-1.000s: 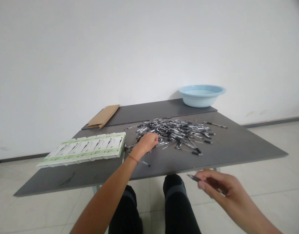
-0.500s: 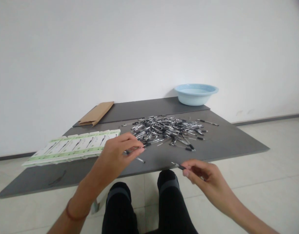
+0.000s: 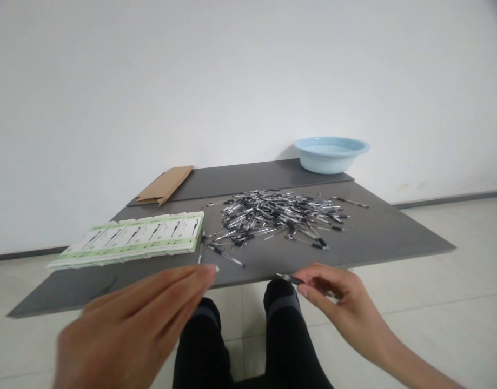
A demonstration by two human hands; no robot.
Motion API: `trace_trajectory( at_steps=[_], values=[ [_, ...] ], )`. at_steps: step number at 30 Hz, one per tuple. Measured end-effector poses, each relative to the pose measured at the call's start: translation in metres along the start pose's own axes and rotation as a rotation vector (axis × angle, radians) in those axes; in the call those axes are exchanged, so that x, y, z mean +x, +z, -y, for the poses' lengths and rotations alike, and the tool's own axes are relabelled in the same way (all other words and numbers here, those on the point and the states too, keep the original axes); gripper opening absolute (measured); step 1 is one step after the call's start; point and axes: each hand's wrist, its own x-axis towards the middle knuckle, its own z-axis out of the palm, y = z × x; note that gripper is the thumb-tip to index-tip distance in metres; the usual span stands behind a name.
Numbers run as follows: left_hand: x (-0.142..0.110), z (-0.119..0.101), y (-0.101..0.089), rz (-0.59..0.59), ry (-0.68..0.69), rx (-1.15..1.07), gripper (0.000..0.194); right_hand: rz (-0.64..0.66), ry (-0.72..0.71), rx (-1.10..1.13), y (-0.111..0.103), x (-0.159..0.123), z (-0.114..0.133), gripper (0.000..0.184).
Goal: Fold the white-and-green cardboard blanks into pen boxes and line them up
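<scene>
My right hand (image 3: 339, 294) pinches a pen with a dark grip (image 3: 291, 279), its pointed end aimed left, just off the table's front edge. My left hand (image 3: 138, 324) is closed in the near left, fingers pressed together and pointing right. Something pale shows at its fingertips, too small to make out. Beyond both hands lies a heap of clear and black pens (image 3: 272, 216). A loose pen (image 3: 227, 256) rests between the heap and the front edge. Left of it are flat white-and-green boxes (image 3: 138, 237) printed with pens, in a row.
A light blue basin (image 3: 331, 156) stands at the back right of the grey table (image 3: 378, 232), near the wall. At the back left lies a brown paper envelope (image 3: 165, 185). One pen (image 3: 350, 202) lies apart, right of the heap. My legs (image 3: 291, 340) are below the front edge.
My left hand has come back from the pen heap toward me, down and left. My right hand has shifted left and slightly up, still pinching the pen.
</scene>
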Motion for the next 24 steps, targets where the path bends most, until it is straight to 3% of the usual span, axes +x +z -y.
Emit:
trace_trajectory(
  at_steps=[3,6,14,24],
  values=[
    [0.024,-0.032,0.016,-0.001,0.010,-0.132,0.021,0.014,-0.023,0.001,0.003,-0.002,0.004,0.012],
    [0.037,-0.044,0.027,0.007,-0.049,-0.297,0.016,0.005,-0.045,0.002,0.004,-0.002,0.007,0.010],
    [0.047,-0.050,0.056,0.096,-0.135,-0.560,0.017,0.010,-0.094,-0.028,0.002,0.000,0.010,0.008],
    [0.045,-0.046,0.064,0.180,-0.244,-0.609,0.015,0.059,-0.081,-0.067,-0.002,0.002,0.011,0.010]
  ],
)
